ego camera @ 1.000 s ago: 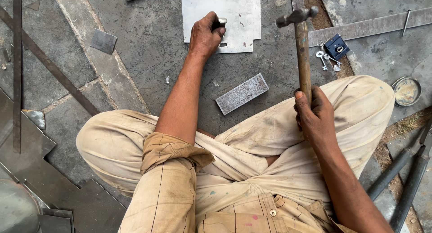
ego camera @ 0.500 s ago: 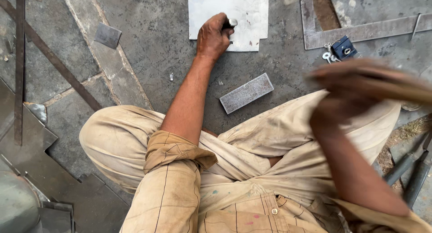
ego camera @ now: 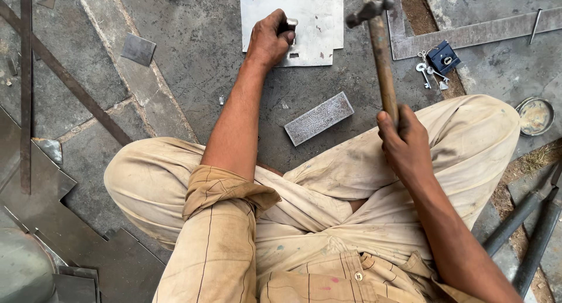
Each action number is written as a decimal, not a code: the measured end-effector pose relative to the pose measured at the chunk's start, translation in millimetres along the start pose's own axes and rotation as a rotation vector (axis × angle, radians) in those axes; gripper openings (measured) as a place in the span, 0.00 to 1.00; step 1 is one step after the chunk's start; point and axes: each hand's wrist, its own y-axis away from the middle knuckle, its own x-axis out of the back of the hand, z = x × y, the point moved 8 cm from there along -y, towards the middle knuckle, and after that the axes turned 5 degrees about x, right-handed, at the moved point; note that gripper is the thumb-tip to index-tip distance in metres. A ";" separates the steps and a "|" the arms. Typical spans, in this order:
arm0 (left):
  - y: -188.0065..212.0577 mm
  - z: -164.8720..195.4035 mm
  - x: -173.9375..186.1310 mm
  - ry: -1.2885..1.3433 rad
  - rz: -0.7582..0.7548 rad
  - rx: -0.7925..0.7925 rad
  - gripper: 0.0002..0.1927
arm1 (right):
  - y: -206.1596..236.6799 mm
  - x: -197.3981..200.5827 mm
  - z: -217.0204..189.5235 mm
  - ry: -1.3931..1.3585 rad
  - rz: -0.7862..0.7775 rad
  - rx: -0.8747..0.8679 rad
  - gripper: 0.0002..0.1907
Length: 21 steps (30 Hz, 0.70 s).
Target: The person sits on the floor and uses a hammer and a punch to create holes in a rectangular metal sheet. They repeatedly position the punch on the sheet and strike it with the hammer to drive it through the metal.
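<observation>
Two bare hands are at work over a stone floor, seen from above a cross-legged lap in pale trousers. The left hand (ego camera: 269, 40) is closed in a fist around a short steel punch (ego camera: 288, 26), whose tip rests on a light metal sheet (ego camera: 316, 10) lying flat on the floor; a small rectangular slot shows in the sheet just below the fist. The right hand (ego camera: 405, 142) grips the wooden handle of a hammer (ego camera: 379, 57) near its lower end, with the handle standing nearly upright and the steel head raised above and to the right of the punch, well apart from it. Between the two arms, on the floor just in front of the knees, lies a grey rectangular metal block (ego camera: 319, 118). To the right of the hammer sit a dark blue lock with keys (ego camera: 439, 60) beside a flat steel angle frame (ego camera: 468, 33), and a round tin lid (ego camera: 534, 115) lies near the right knee.
</observation>
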 end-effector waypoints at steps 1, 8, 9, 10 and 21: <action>1.1 2.8 0.2 -0.002 0.005 -0.025 0.08 | 5.8 2.6 1.2 -0.049 0.011 -0.020 0.15; 5.7 7.9 1.5 -0.027 0.023 -0.057 0.09 | 24.1 25.8 -15.1 -0.153 0.058 0.042 0.15; 6.1 8.8 2.4 -0.035 0.031 -0.066 0.09 | 25.7 32.2 -21.1 -0.170 0.072 0.103 0.15; 6.6 9.7 3.0 -0.042 0.039 -0.074 0.09 | 27.5 40.1 -26.2 -0.186 0.086 0.164 0.14; 13.2 13.4 0.8 -0.051 0.095 -0.160 0.06 | 36.9 137.2 -44.3 -0.383 0.398 0.898 0.16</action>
